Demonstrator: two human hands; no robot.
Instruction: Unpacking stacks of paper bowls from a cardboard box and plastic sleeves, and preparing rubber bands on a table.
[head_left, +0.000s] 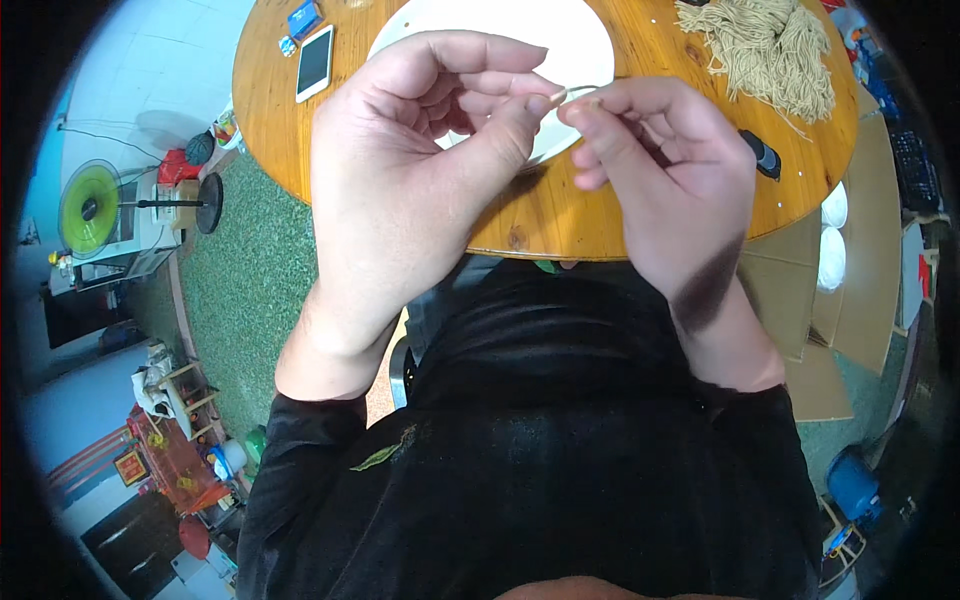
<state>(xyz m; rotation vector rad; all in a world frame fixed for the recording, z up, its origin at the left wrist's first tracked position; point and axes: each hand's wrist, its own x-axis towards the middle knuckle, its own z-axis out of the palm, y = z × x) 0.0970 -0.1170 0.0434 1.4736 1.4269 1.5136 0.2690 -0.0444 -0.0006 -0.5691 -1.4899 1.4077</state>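
Note:
Over the near part of a white round plate (560, 30), my two hands meet with their fingertips almost touching. My left hand (395, 175) pinches one end of a thin strand (580, 88) between thumb and fingers. The strand bends in a small arc across to my right hand (680, 170), whose thumb and index finger are closed on its other side. Most of the strand is hidden by the fingertips, so its full length and material cannot be made out. A heap of beige cords (775, 60) lies on the round wooden table (560, 235), beyond my right hand.
A white phone (315, 62) and a small blue box (304, 18) lie on the table's left side. A black object (762, 155) sits near its right edge. Flattened cardboard (870, 250) is on the floor at right; a green-bladed fan (90, 208) stands at left.

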